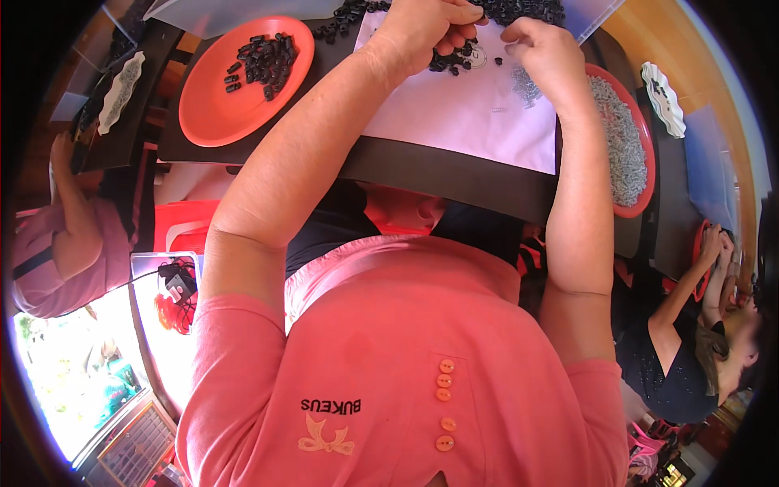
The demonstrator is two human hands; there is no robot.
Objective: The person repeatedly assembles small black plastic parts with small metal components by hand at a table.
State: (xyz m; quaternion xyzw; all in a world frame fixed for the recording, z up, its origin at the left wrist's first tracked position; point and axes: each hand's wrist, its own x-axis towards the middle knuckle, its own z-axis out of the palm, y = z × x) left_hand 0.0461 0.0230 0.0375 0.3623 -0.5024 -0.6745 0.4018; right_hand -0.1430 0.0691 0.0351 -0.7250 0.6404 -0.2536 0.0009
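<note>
My left hand (434, 31) is closed in a pinch above the far part of a pale sheet (454, 122), with a small black piece at its fingertips. Across from it, my right hand (548, 57) has its fingers curled, and whatever they hold is too small to make out. Several small black parts (454, 60) lie on the sheet beneath the left hand. Beside the right wrist is a small heap of thin silvery pieces (526, 88). A larger pile of black parts (531, 10) sits at the far edge, partly hidden by the hands.
An orange-red plate (199, 109) with larger black pieces (276, 61) stands at the left of the dark table (406, 166). Another red plate (647, 166), full of silvery pieces (621, 138), lies right of my right forearm. Other people sit at left (77, 243) and right (677, 349).
</note>
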